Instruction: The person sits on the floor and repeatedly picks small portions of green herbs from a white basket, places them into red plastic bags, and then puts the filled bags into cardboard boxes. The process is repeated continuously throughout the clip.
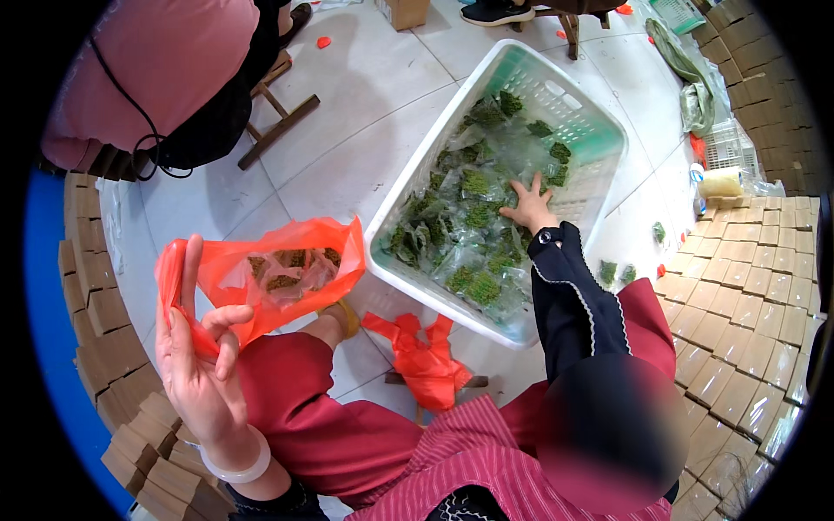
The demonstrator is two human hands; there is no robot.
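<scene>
My left hand [205,358] holds up the rim of a red plastic bag [300,231], pinching a gathered edge between its fingers. Inside the bag lie several clear packets [283,281] with green and brownish contents. My right hand [531,203], fingers spread, reaches into a white plastic basket [430,140] and rests on or just above clear plastic packets [475,182] of green, clustered plant-like material. The fingers do not close round any packet. More red plastic bags [427,365] lie folded over a small wooden stool between my knees.
Stacked brown cardboard boxes [730,286] line the right side, and more boxes [117,338] stand at left. A person in pink [169,71] sits at upper left by a wooden stool [280,133]. Loose packets [608,271] lie on the tiles beside the basket; a tape roll [721,182] is at right.
</scene>
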